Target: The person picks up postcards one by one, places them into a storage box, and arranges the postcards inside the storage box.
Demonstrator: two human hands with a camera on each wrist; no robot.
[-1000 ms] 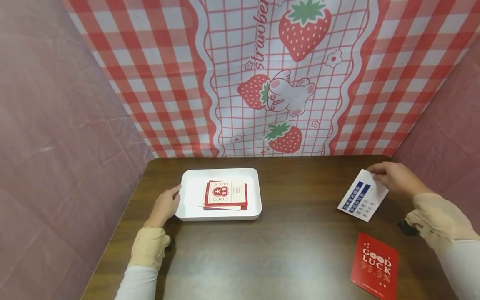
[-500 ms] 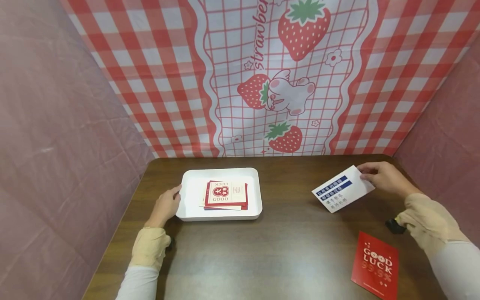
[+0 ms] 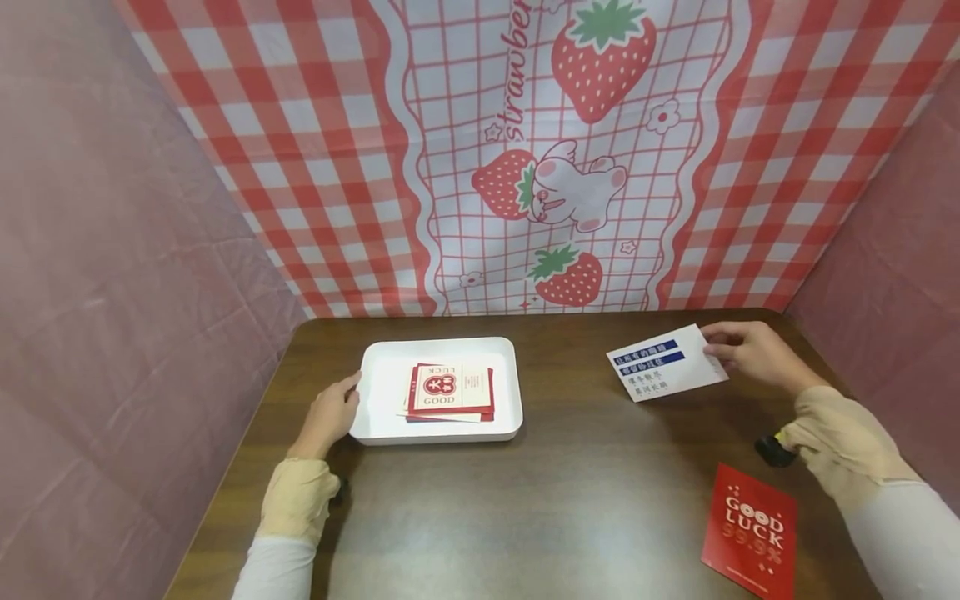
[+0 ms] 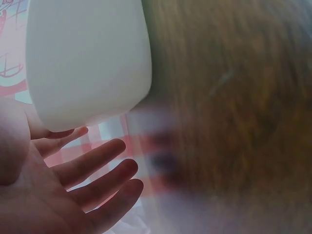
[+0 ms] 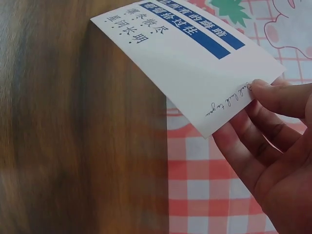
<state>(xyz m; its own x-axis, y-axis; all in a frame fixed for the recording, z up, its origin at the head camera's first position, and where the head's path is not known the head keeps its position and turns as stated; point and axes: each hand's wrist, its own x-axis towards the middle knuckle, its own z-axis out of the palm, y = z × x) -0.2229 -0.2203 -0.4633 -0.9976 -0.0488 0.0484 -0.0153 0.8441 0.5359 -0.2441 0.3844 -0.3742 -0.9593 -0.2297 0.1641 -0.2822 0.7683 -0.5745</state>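
Observation:
In the head view, my right hand [image 3: 735,350] pinches the right end of a white card [image 3: 675,379] and holds it over the table's far right side. The card bears two blue bars and dark Chinese writing. The right wrist view shows the thumb on its printed face and the fingers behind. My left hand [image 3: 330,412] holds the left edge of a shallow white tray [image 3: 384,367]; up close in the left wrist view, thumb and index finger meet at the tray's rim while the other fingers [image 4: 105,156] stretch free. Red and cream cards [image 3: 474,387] lie stacked in the tray.
A red "GOOD LUCK" card [image 3: 750,529] lies on the brown table [image 3: 562,517] at the near right. Behind the far edge hangs a red-and-white strawberry cloth [image 3: 570,192]. Pink cloth [image 3: 135,292] covers both sides.
The right hand has carried the white card leftward and slightly away, turning it until its long side lies nearly level. My left hand and the tray have stayed in place.

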